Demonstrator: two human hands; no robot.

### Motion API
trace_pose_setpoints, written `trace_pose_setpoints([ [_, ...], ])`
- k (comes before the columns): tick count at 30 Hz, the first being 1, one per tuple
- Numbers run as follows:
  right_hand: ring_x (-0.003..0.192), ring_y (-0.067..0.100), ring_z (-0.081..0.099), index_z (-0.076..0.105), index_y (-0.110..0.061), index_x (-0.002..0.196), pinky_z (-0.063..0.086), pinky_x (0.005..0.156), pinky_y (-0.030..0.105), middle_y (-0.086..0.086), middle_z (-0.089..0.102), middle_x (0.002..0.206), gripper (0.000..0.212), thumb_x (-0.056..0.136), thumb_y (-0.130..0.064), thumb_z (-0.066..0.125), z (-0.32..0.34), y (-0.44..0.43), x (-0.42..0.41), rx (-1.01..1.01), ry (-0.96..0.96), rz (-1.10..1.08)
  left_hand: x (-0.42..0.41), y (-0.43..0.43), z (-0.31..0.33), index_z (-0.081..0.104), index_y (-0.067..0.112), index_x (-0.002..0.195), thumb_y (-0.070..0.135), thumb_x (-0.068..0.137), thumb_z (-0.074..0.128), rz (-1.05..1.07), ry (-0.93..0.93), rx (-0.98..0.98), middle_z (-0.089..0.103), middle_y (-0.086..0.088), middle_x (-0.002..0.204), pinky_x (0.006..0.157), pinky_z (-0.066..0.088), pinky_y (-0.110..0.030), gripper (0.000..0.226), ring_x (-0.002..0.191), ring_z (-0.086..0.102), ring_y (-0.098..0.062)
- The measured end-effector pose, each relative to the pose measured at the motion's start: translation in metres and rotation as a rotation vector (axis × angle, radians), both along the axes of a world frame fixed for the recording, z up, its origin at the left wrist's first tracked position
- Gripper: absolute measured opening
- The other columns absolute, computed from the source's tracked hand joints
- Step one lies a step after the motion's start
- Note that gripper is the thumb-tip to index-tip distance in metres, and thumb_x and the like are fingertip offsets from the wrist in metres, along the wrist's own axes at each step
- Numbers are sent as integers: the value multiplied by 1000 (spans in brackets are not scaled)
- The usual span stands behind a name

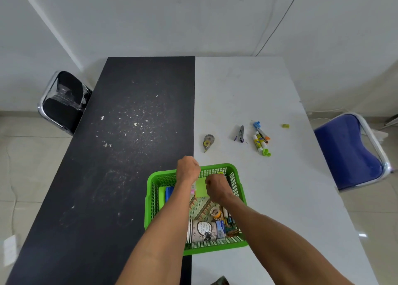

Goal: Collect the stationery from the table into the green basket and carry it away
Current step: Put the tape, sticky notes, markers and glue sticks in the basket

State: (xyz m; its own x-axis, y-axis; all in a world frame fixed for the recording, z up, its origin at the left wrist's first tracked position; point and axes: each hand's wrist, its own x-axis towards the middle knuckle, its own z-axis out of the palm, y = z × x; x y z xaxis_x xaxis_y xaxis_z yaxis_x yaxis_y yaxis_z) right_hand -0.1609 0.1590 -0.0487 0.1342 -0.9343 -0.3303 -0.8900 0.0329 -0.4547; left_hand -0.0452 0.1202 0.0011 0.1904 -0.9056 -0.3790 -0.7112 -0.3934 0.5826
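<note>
The green basket (pixel 235 170) stands at the near edge, across the seam between the black and white table halves. It holds a stack of paper cups (pixel 202 231), a tape roll (pixel 216 212), a green note pad (pixel 201 187) and a blue item (pixel 169 193). My left hand (pixel 188 169) is curled over the basket's far rim, and its fingers are hidden. My right hand (pixel 216 186) is curled inside the basket, with a small yellow item (pixel 220 173) at its fingertips. On the white half lie a correction tape (pixel 208 142), a stapler (pixel 240 134), glue sticks and markers (pixel 261 140) and a small green piece (pixel 285 125).
A black chair (pixel 64 99) stands at the table's left side and a blue chair (pixel 353 153) at its right. The black tabletop (pixel 133 123) carries white flecks. Walls close off the far end of the table.
</note>
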Motion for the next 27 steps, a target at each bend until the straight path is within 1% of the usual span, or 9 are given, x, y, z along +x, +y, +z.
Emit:
trace_pose_setpoints([
  [2, 66, 34, 59, 63, -1, 70, 47, 59, 37, 17, 65, 70, 19, 79, -1, 47, 9, -8, -7, -91, -53, -10, -5, -8, 3, 71, 9, 85, 0, 86, 49, -3, 19, -47, 71, -7, 95, 70, 56, -32, 24, 84, 66, -24],
  [3, 65, 35, 58, 63, -1, 69, 44, 58, 37, 17, 65, 69, 18, 80, -3, 48, 14, -12, -11, -132, -81, -23, -7, -12, 4, 72, 9, 89, -1, 85, 49, -10, 22, -60, 71, -8, 99, 72, 55, -30, 25, 88, 66, -25],
  [7, 78, 33, 63, 72, -4, 90, 50, 71, 37, 15, 71, 87, 20, 83, -6, 53, 29, -35, -34, -264, -169, -127, -21, -31, 7, 72, 10, 94, -1, 85, 50, -52, -1, -96, 71, -12, 100, 76, 54, -33, 26, 92, 66, -30],
  [10, 79, 33, 64, 72, -1, 90, 52, 72, 39, 16, 71, 88, 19, 82, -3, 54, 32, -57, -53, -297, -224, -248, -35, -45, 2, 70, 12, 104, 5, 90, 49, -158, -82, -102, 68, -13, 107, 77, 55, -37, 26, 95, 64, -31],
  [13, 80, 31, 65, 73, -1, 91, 52, 73, 36, 16, 72, 88, 20, 82, -2, 55, 30, -79, -71, -291, -214, -326, -46, -59, -7, 65, 14, 114, 8, 92, 49, -303, -188, -125, 65, -11, 116, 80, 51, -36, 28, 102, 62, -30],
  [16, 83, 33, 65, 73, -1, 91, 51, 73, 33, 17, 72, 90, 20, 82, -2, 55, 19, -102, -92, -251, -191, -392, -58, -75, -18, 62, 14, 118, 8, 92, 50, -383, -222, -123, 62, -9, 122, 85, 50, -36, 29, 107, 60, -29],
  [18, 83, 35, 64, 72, 0, 89, 51, 71, 35, 19, 71, 90, 19, 81, -2, 55, 11, -117, -104, -221, -178, -437, -66, -86, -23, 61, 12, 119, 7, 92, 50, -398, -227, -115, 61, -9, 121, 85, 50, -37, 29, 106, 61, -29],
  [23, 85, 34, 63, 72, -3, 93, 50, 67, 35, 18, 69, 91, 22, 83, -4, 52, -12, -149, -126, -158, -101, -485, -75, -115, -46, 61, 9, 112, 3, 89, 50, -400, -203, -113, 57, -5, 119, 75, 51, -35, 27, 93, 62, -27],
  [27, 90, 34, 62, 69, -6, 98, 51, 70, 38, 16, 64, 99, 19, 87, -9, 54, -31, -169, -136, -124, -57, -508, -76, -132, -63, 62, 6, 110, 0, 87, 48, -384, -204, -104, 58, -6, 117, 75, 49, -33, 27, 97, 60, -26],
])
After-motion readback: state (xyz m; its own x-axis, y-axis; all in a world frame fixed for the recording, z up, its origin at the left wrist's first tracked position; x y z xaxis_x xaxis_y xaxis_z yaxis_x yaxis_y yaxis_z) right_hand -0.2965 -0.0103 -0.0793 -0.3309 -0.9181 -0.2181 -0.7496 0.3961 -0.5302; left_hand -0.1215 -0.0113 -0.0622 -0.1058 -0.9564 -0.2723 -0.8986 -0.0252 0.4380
